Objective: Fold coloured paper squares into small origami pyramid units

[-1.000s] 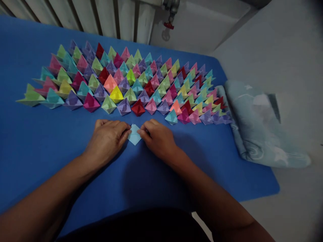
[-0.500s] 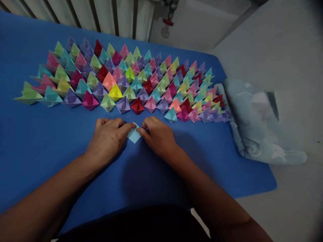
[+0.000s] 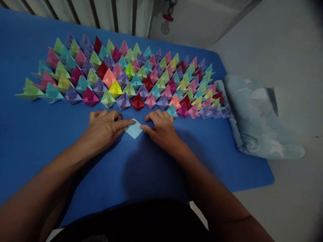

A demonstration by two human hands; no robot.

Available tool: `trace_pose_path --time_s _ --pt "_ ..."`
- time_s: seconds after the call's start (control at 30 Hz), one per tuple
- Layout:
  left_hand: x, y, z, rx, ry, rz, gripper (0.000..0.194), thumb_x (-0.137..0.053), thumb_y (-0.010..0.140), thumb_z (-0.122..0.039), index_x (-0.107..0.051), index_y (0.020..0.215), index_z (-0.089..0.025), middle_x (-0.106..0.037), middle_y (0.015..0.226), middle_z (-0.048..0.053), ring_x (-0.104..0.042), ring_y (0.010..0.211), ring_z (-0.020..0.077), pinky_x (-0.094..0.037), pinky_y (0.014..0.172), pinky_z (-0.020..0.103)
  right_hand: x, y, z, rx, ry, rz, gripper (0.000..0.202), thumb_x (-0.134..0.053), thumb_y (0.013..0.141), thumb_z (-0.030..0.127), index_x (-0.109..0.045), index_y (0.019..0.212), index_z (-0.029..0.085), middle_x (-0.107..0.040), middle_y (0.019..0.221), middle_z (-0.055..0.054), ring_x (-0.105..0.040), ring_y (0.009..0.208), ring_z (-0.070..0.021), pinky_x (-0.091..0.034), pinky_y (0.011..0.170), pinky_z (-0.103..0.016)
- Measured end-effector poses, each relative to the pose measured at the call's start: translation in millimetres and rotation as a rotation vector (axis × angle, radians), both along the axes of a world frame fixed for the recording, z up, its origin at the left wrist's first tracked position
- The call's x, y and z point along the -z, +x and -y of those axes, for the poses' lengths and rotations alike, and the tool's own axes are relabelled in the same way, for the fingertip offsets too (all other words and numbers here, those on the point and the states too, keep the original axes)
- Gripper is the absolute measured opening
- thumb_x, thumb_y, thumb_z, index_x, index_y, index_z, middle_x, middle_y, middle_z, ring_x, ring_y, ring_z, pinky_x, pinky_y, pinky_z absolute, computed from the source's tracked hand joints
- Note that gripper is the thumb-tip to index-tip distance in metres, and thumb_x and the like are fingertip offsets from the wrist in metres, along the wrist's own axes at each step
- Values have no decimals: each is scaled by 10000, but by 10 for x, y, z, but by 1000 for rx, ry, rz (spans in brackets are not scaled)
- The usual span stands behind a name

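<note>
A small light-blue folded square of paper (image 3: 134,131) lies corner-on on the blue mat in front of me. My left hand (image 3: 103,126) is closed at its left side, with the thumb reaching over the paper's upper part and pressing it down. At the paper's right corner, my right hand (image 3: 161,127) touches with its thumb tip, while its fingers stand apart from the thumb, loosely bent. Just beyond both hands, a red paper boat (image 3: 137,102) and a light-green paper boat (image 3: 108,99) sit in the nearest row of many boats.
Rows of coloured paper boats, among them a yellow one (image 3: 115,89), cover the far part of the blue mat (image 3: 101,191). A folded grey-green blanket (image 3: 262,124) lies at the right edge. Behind stand a white radiator (image 3: 123,15) and a red valve handle (image 3: 168,17).
My right hand has opened, its fingers moving away from the thumb and off the paper's top. The left thumb has shifted slightly over the paper. The whole view has moved a little.
</note>
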State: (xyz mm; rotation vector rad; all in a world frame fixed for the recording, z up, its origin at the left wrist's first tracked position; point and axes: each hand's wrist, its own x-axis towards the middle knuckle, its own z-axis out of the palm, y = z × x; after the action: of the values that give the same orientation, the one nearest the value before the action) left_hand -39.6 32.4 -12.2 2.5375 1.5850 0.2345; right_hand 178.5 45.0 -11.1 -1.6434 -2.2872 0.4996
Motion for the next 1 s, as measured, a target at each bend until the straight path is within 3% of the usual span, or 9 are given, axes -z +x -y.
trace_pose_path --time_s 0.1,0.17,0.3,0.43,0.57,0.83,1.0 --pt "14 15 -9 14 28 2 333 -496 974 -286 -694 1216 -398 -653 929 39 -555 891 231 -393 872 479 8 -2 1 -7 9 -11 165 -589 913 366 -638 959 216 -645 1012 -49 -514 983 -241 -280 807 -350" --pt "15 61 27 44 102 6 339 -497 966 -229 -719 1179 -372 -686 1037 66 -574 967 275 -399 868 485 17 -3 -1 -3 11 -14 171 -593 911 372 -644 956 216 -646 1003 -48 -512 974 -237 -278 806 -349" --pt "-38 205 198 151 182 -24 400 -419 959 -113 -708 1200 -248 -701 1175 106 -587 1073 303 -415 907 496 20 -9 -4 12 19 -16 194 -589 916 390 -651 960 211 -648 999 -48 -510 970 -233 -280 816 -353" --pt "-119 307 359 115 146 -134 431 -345 963 -96 -660 1255 -121 -697 1208 166 -621 1008 320 -410 944 566 4 -9 -2 7 4 -22 190 -599 915 388 -650 962 212 -650 1007 -44 -508 982 -232 -280 826 -353" --pt "-154 302 429 54 105 -163 446 -361 927 -69 -672 1220 -197 -697 1248 107 -625 1006 310 -396 977 575 -6 -2 2 3 -3 -23 185 -603 916 383 -656 964 212 -650 1006 -47 -508 984 -235 -278 812 -350" --pt "-195 184 448 56 106 -166 423 -358 894 -54 -694 1127 -167 -723 1168 136 -638 932 323 -425 908 578 9 4 -3 5 4 -12 186 -631 901 376 -667 976 210 -661 1016 -48 -517 983 -240 -274 796 -349" --pt "-81 164 268 -25 54 66 338 -395 985 -247 -679 1151 -171 -687 1226 137 -643 1006 300 -486 866 464 3 -54 25 -18 19 -15 160 -608 919 330 -689 1002 220 -676 1035 -47 -523 997 -241 -273 812 -360"
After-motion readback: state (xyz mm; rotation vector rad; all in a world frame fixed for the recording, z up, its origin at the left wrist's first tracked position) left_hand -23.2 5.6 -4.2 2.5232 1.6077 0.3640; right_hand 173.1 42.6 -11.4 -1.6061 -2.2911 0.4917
